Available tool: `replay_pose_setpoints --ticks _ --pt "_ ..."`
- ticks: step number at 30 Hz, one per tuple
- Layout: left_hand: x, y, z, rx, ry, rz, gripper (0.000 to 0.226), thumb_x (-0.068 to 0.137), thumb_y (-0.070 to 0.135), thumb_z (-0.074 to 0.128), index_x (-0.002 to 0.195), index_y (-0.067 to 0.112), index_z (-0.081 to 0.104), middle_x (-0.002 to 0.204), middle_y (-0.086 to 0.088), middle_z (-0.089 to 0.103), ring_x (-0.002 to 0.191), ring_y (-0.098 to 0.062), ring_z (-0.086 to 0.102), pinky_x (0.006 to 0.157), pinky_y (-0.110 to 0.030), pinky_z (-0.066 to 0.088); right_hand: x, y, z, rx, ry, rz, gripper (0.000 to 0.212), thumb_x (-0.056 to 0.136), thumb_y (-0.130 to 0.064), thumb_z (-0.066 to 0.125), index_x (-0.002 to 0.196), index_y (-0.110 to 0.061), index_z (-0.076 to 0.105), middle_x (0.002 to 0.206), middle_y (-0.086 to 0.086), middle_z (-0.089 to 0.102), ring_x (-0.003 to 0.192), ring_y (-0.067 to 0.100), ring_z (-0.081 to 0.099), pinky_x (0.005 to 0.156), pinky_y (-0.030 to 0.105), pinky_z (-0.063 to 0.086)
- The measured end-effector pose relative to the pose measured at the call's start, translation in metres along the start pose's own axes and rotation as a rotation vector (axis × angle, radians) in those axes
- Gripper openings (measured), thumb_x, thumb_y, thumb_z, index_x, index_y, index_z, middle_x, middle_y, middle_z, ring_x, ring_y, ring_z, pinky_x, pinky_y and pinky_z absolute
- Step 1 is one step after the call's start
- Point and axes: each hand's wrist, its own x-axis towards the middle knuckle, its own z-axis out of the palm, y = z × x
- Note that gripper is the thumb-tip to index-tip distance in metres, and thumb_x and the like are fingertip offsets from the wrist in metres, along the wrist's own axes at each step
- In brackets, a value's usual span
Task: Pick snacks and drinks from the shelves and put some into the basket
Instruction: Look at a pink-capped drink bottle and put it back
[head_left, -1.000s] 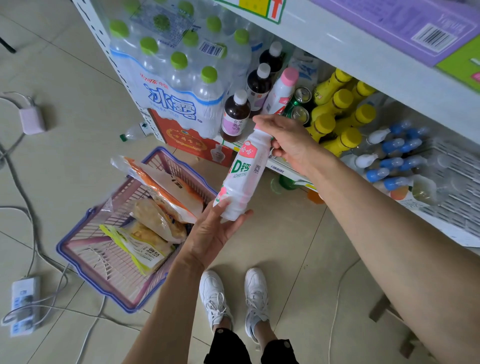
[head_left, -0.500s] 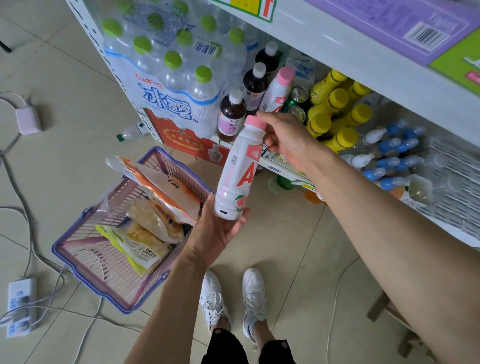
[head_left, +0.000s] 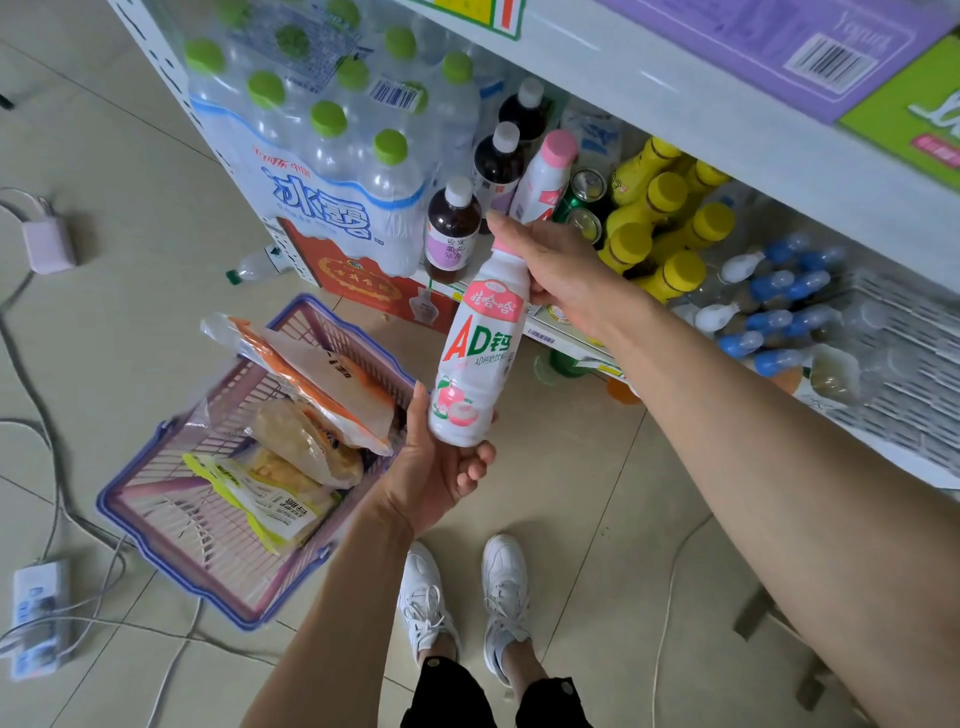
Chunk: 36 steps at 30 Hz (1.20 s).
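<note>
Bottle (head_left: 475, 353) rotated label-forward; right hand (head_left: 558, 270) gripping neck.

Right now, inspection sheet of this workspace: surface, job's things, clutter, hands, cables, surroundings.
Surface: tiled floor, bare patch between basket and shelf.
Job's things: AD milk bottle held near upright above the floor; basket on the floor holds snack packets.
Clutter: small bottle lying on the floor by the water pack.
Hands: left hand cups the bottle's base; right hand grips its cap end.
Cables: power strip and white cables left of the basket; another cable on the right.
Surroundings: low shelf with yellow-capped bottles, blue-capped bottles, dark bottles.
</note>
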Motion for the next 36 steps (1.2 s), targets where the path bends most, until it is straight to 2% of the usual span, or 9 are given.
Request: replay_pose_setpoints --ticks 4,11,16,18,22,25,27,30,36 --pt "0.003 0.002 0.002 -0.125 -0.051 -0.04 0.084 0.073 0.079 0.035 0.102 0.004 0.061 0.071 -0.005 0.055 0.051 -0.008 0.052 0.039 -0.014 0.046 -0.002 -0.003 0.001 -0.029 -0.035 0.015 0.064 0.064 -0.077 0.06 0.09 -0.019 0.053 0.077 0.011 0.048 0.069 0.021 0.047 0.062 0.034 0.036" --pt "0.011 0.008 -0.002 -0.177 -0.075 -0.091 0.081 0.083 0.074 0.034 0.103 -0.001 0.058 0.063 -0.008 0.05 0.042 -0.009 0.042 0.03 -0.013 0.026 0.0 0.001 -0.006 0.008 -0.048 0.016 0.052 0.087 -0.059 0.061 0.049 -0.024 0.055 0.055 -0.001 0.049 0.048 0.013 0.043 0.047 0.025 0.03" --pt "0.013 0.008 -0.003 -0.173 -0.062 -0.032 0.072 0.088 0.072 0.033 0.1 0.005 0.058 0.068 -0.008 0.052 0.045 -0.009 0.045 0.034 -0.013 0.029 0.006 0.005 -0.011 -0.034 -0.046 0.017 0.046 0.086 -0.061 0.06 0.065 -0.022 0.051 0.059 -0.003 0.046 0.05 0.011 0.041 0.046 0.023 0.029" --pt "0.014 0.005 -0.002 -0.146 -0.01 0.068 0.062 0.087 0.066 0.045 0.106 0.009 0.059 0.077 -0.009 0.056 0.051 -0.008 0.049 0.037 -0.013 0.037 0.01 0.008 -0.015 -0.054 -0.024 0.022 0.04 0.088 -0.058 0.06 0.078 -0.02 0.058 0.064 -0.006 0.049 0.053 0.009 0.044 0.045 0.022 0.031" --pt "0.018 0.005 -0.007 -0.012 0.017 0.268 0.082 0.065 0.033 0.089 0.133 0.012 0.049 0.117 -0.01 0.064 0.097 -0.02 0.066 0.079 -0.033 0.059 0.013 0.009 -0.025 -0.092 0.019 -0.037 0.035 0.096 -0.041 0.058 0.094 -0.007 0.069 0.049 -0.018 0.057 0.042 -0.003 0.046 0.042 0.02 0.032" --pt "0.025 0.002 -0.003 -0.001 0.063 0.363 0.066 0.07 0.003 0.08 0.125 0.017 0.044 0.128 -0.011 0.055 0.11 -0.025 0.063 0.097 -0.047 0.053 0.015 0.007 -0.026 -0.118 0.039 -0.078 0.052 0.092 -0.043 0.062 0.089 0.008 0.063 0.059 0.002 0.054 0.051 0.013 0.046 0.044 0.023 0.031" --pt "0.029 0.002 0.005 0.031 0.131 0.437 0.058 0.076 -0.006 0.071 0.119 0.018 0.041 0.123 -0.008 0.055 0.11 -0.023 0.06 0.102 -0.048 0.048 0.014 0.007 -0.027 -0.168 0.031 -0.096 0.049 0.088 -0.05 0.063 0.079 -0.002 0.06 0.064 0.011 0.045 0.055 0.019 0.043 0.048 0.027 0.032" --pt "0.036 0.0 0.007 0.083 0.239 0.518 0.057 0.083 -0.013 0.065 0.12 0.019 0.036 0.12 -0.006 0.053 0.107 -0.021 0.057 0.103 -0.044 0.046 0.013 0.006 -0.029 -0.305 0.03 -0.128 0.041 0.087 -0.051 0.065 0.066 -0.016 0.055 0.061 0.001 0.052 0.043 0.01 0.046 0.046 0.022 0.037" --pt "0.049 0.01 0.011 0.274 0.429 0.593 0.065 0.069 0.01 0.076 0.121 0.027 0.039 0.114 -0.003 0.055 0.1 -0.02 0.059 0.094 -0.046 0.051 0.015 0.004 -0.036 -0.291 -0.047 -0.163 0.017 0.089 -0.032 0.068 0.096 -0.016 0.068 0.071 -0.007 0.057 0.055 0.009 0.052 0.056 0.03 0.048"
